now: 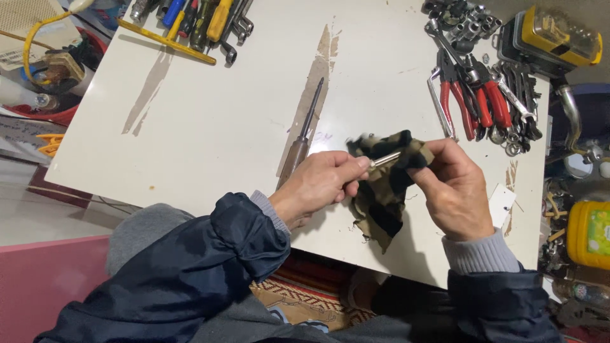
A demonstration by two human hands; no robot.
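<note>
**Wiping a small metal piece at the near edge of the bench**

I work at a white bench [210, 121], its top scuffed, with brown strips where the surface has peeled. A pink panel and pale floor show past its left edge. At the far left corner lie screwdrivers [190, 18] with yellow, blue and red handles; at the far right corner, sockets [462, 20], red-handled pliers [473, 98] and spanners. Beyond the right edge sit a yellow-and-black case [559, 35] and a yellow container with a green label [589, 232]. A brown-handled screwdriver [304, 136] lies mid-bench. My left hand [318, 184] pinches a small metal piece [384, 160]; my right hand [454, 187] closes a camouflage rag [384, 190] around its tip, near the front edge.
</note>
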